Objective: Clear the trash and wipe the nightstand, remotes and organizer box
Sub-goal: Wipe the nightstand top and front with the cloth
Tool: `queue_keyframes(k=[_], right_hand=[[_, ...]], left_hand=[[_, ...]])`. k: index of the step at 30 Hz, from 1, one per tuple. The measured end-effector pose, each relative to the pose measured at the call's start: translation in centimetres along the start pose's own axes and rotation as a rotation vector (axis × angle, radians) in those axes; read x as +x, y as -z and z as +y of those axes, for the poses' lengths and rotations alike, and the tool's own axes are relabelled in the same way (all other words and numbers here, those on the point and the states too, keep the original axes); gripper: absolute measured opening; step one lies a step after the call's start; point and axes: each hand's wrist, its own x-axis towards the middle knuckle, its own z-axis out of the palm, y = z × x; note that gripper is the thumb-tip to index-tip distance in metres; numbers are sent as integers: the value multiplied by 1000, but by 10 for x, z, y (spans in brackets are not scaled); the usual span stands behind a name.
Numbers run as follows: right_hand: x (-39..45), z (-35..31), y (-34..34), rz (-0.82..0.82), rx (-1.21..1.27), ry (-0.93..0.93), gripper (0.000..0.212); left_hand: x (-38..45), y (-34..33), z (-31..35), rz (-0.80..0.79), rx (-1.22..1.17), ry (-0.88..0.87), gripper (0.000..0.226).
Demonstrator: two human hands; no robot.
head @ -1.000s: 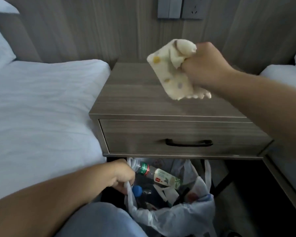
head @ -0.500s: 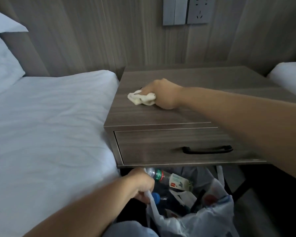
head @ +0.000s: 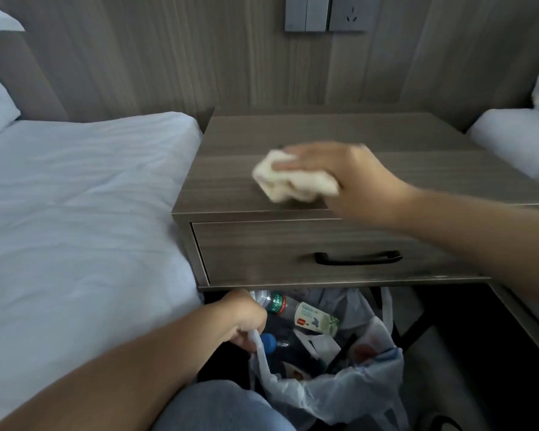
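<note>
A cream cloth lies bunched on the wooden nightstand, near its front edge. My right hand presses it down with fingers laid flat over the top and the thumb under its near side. Below the drawer, my left hand grips the handle of a white plastic trash bag. The bag hangs open with plastic bottles and other trash inside. No remotes or organizer box are in view.
A bed with a white sheet borders the nightstand on the left, a second bed on the right. The drawer with a black handle is closed. Wall switches and a socket sit above. My knee in blue fabric is below.
My right hand brought the cloth down from the air onto the nightstand top, then slid it from the left part toward the middle. The left hand stays on the bag handle.
</note>
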Motion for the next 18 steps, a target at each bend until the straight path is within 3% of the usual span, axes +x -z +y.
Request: queue_keyframes(k=[4,7,11,15,18], right_hand=[[111,34,-12,-47,-169,-414,49],[154,59,-32,-104,-284,-443,46],[164,46,-58,-263,-389,-295,14],[132,16,-63,-349,-197,-31,23],[79,3,-50,-293,-106,104,33]], left_hand=[[3,1,0,-1,0,-8,28],[9,-1,0,2,6,-15,33],[15,0,1,8,27,-32,26],[16,-2,2,7,43,-50,16],[15,-5,2,5,45,-63,20]])
